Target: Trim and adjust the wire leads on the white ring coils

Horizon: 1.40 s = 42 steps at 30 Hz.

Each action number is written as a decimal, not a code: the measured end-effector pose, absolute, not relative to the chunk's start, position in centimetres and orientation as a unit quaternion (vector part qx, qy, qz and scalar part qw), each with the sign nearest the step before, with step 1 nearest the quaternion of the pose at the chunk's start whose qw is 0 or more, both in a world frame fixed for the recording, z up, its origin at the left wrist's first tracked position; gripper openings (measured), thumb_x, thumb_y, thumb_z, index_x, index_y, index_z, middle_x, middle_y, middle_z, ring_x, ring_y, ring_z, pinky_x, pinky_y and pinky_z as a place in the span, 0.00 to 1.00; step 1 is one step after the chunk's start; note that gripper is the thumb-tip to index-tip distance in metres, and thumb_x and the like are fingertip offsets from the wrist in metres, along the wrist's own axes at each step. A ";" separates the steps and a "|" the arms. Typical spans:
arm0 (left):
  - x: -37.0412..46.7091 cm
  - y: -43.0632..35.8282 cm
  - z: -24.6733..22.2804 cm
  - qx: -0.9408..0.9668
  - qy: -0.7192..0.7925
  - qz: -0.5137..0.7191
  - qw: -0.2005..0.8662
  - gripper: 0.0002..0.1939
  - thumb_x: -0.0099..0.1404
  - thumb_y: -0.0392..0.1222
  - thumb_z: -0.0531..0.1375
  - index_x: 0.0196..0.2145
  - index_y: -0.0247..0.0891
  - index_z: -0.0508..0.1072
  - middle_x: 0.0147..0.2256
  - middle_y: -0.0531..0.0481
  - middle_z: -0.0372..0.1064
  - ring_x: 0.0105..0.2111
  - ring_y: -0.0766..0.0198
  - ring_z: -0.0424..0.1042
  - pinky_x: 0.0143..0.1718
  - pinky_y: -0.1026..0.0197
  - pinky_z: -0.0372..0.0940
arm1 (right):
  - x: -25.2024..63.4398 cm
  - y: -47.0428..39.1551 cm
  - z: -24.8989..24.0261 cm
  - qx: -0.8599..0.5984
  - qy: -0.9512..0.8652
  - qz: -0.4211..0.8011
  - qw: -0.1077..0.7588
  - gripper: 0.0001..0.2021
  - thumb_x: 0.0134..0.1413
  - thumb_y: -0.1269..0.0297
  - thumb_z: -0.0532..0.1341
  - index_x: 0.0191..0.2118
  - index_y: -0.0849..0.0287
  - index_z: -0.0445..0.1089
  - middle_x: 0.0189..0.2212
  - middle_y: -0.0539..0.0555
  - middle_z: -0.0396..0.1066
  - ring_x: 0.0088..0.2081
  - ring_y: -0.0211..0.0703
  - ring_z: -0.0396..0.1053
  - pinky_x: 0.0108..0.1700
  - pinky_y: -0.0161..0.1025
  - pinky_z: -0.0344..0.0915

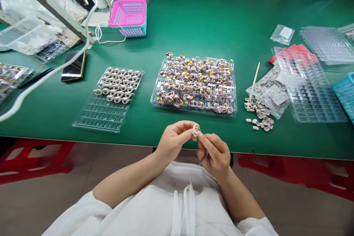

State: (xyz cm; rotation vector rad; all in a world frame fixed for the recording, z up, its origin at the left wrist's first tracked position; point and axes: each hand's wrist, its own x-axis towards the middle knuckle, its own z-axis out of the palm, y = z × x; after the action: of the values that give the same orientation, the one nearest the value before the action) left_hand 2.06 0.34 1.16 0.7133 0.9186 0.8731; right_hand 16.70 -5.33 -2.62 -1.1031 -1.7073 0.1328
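Observation:
Just past the table's front edge, my left hand point(175, 138) pinches a small whitish earbud shell point(195, 130) with a dark and yellow piece in its opening. Closed fingers of my right hand point(215, 152) meet the shell from the right. That hand also grips a thin metal tool point(203, 158), which looks like tweezers; most of it is hidden in the palm. Ahead lies a stack of clear trays point(193, 110) filled with similar shells, bearing wires and yellow tabs. To the left, another clear tray point(96, 120) carries rows of beige shells in its upper part.
Loose beige shell pieces point(261, 116) lie at right beside a wooden stick point(254, 80) and a plastic bag of parts point(272, 88). Clear trays point(318, 96) stand beyond. A pink basket point(128, 13), a phone point(73, 67) and a white cable point(55, 70) occupy the left.

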 end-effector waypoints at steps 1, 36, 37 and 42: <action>2.1 0.3 1.3 0.321 0.421 0.397 0.750 0.07 0.56 0.39 0.71 0.33 0.34 0.81 0.29 0.50 0.76 0.27 0.69 0.72 0.33 0.67 0.68 | 16.8 -5.3 -2.8 -0.460 -0.717 0.050 0.520 0.28 0.60 0.76 0.60 0.65 0.53 0.62 0.37 0.56 0.76 0.33 0.42 0.74 0.33 0.39 0.73; 2.1 1.7 0.1 0.324 0.457 0.324 0.763 0.08 0.53 0.41 0.72 0.29 0.36 0.81 0.29 0.50 0.75 0.27 0.69 0.69 0.30 0.66 0.64 | 32.0 -4.6 -3.5 -0.814 -0.543 -0.022 0.207 0.13 0.65 0.62 0.53 0.45 0.61 0.73 0.40 0.61 0.73 0.36 0.49 0.70 0.36 0.41 0.63; 2.1 1.8 0.1 0.323 0.456 0.325 0.763 0.07 0.53 0.41 0.72 0.29 0.36 0.81 0.30 0.50 0.75 0.27 0.69 0.69 0.31 0.66 0.64 | 31.6 -4.7 -3.3 -0.794 -0.566 0.000 0.223 0.14 0.65 0.62 0.53 0.46 0.61 0.73 0.39 0.61 0.74 0.37 0.49 0.71 0.37 0.41 0.64; 1.8 1.9 0.4 0.320 0.459 0.331 0.760 0.07 0.53 0.41 0.72 0.29 0.36 0.81 0.30 0.49 0.75 0.27 0.68 0.69 0.31 0.65 0.64 | 32.1 -5.5 -2.0 -0.760 -0.577 -0.011 0.300 0.14 0.67 0.60 0.53 0.44 0.60 0.74 0.39 0.60 0.77 0.41 0.48 0.74 0.43 0.42 0.68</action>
State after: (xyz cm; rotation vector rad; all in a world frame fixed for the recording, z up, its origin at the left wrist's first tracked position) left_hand 1.84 1.86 0.37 0.6969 0.9988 0.7216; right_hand 32.07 -5.52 -2.02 -2.0167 -1.5311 -0.0297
